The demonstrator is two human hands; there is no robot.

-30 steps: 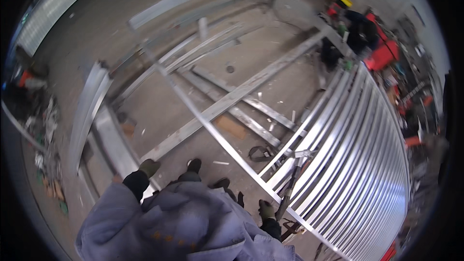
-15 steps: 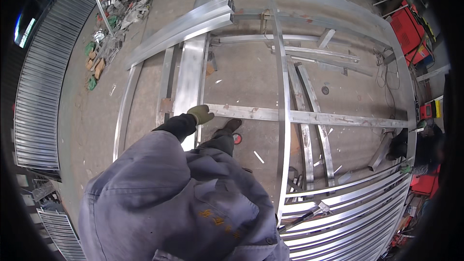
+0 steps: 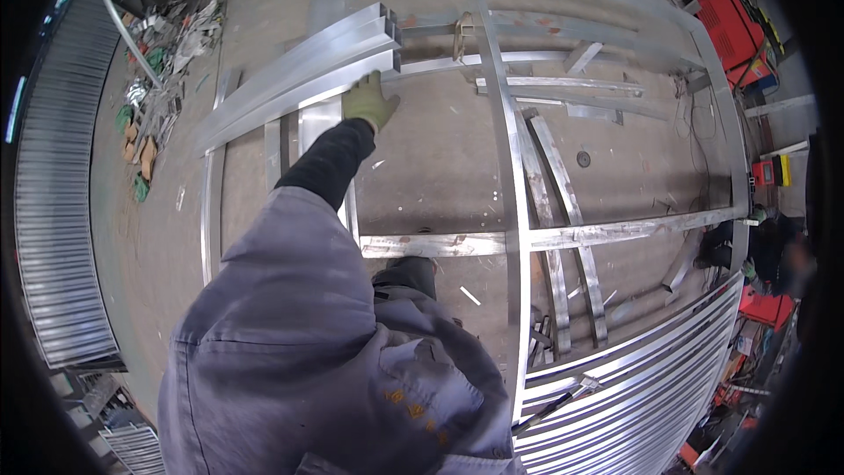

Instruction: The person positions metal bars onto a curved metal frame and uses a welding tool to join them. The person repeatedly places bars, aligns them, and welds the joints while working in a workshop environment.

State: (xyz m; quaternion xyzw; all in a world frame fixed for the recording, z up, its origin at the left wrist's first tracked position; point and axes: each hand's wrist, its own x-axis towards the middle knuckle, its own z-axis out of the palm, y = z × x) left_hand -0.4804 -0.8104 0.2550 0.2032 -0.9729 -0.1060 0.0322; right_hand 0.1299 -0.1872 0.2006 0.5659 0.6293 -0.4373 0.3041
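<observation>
The left hand (image 3: 369, 105), in an olive glove, is extended to the far left. Its grip is wide: fingers forward, thumb out to the right, nothing enclosed. The fingertips lie at the right end of a stack of metal profiles (image 3: 303, 81); whether they press on the metal or sit just short of it cannot be determined. The right hand is not in view, and the state of its grip cannot be told.

The stack lies aslant, its right end farther off than its left, across a wide metal beam (image 3: 316, 126) and narrower lengths at its left. This support presumably keeps the profiles off the floor (image 3: 422, 145) and their undersides accessible.

To the right stands a large metal frame (image 3: 508, 167). A crossbar (image 3: 440, 245) passes beneath its left rail, apparently serving as a bearer. Two loose bars (image 3: 564, 178) lie side by side, seen within the frame's outline.

At the near right is a slatted metal panel (image 3: 633, 378). A hammer (image 3: 552, 406) rests over its left part, probably left there to be within reach. At the right edge, a co-worker (image 3: 774, 251) is stationed beside the frame, near red equipment (image 3: 731, 25).
</observation>
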